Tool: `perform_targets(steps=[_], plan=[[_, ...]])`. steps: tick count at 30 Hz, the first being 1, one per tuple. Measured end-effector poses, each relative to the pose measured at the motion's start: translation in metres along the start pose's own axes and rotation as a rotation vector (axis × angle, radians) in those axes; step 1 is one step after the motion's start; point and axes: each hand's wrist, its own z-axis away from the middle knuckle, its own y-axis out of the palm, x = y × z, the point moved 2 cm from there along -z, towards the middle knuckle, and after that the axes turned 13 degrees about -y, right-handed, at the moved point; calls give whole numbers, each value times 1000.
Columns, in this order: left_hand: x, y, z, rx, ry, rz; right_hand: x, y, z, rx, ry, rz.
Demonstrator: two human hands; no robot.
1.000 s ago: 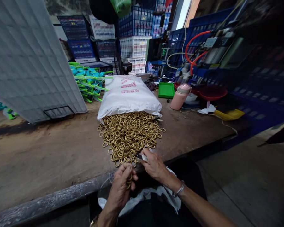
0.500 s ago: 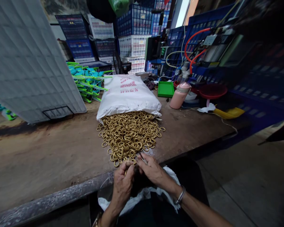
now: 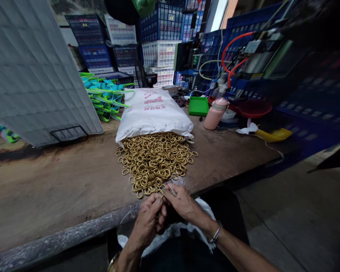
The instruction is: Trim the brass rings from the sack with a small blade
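Dim overall; tall pale opening [image 3: 218, 16] at top glaring white; white red-printed sack [image 3: 155, 119] bright, gold-coloured round rings [image 3: 155, 156] softly highlighted; deep shadow under brown flat tabletop [image 3: 68, 181]; upper right near black; blue slatted plastic crates [image 3: 308, 111] stretched, blurred

The rings [image 3: 155, 156] look like metal, smooth, with a dull brassy sheen. The sack [image 3: 155, 117] is white and creased, mostly matt (woven plastic or paper, hard to say which). Under it the table [image 3: 59, 177] looks matt, scuffed and stained, though its edge [image 3: 73, 234] is mottled and shiny. The crates [image 3: 161, 53] and tray [image 3: 198, 106] look like plastic, the bottle [image 3: 214, 117] smooth, the bangle [image 3: 215, 231] polished metal.
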Motion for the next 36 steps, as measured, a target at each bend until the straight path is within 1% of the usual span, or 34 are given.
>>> perform_targets(steps=[3, 12, 17, 22, 26, 29, 32, 34, 36], plan=[[-1, 0, 0, 23, 13, 23, -1, 0, 1, -5, -13, -8], [3, -3, 1, -10, 78, -15, -1, -1, 3, 12, -90, -35], [4, -3, 1, -33, 70, 3, -2, -4, 5, 22, -77, 146], [3, -3, 1, -91, 111, -42, -1, -2, 14, 170, -139, 249], [4, -3, 1, -120, 169, -104, 3, -3, 16, 235, -124, 323], [3, -2, 3, -133, 242, -159, 9, -6, 15, 302, -113, 347], [-1, 1, 12, -141, 283, -199, 9, -9, 14, 357, -104, 413], [-3, 5, 23, -119, 295, -218, 3, -12, 15, 344, -98, 509], [-4, 9, 34, -69, 309, -212, -6, -13, 17, 301, -79, 609]])
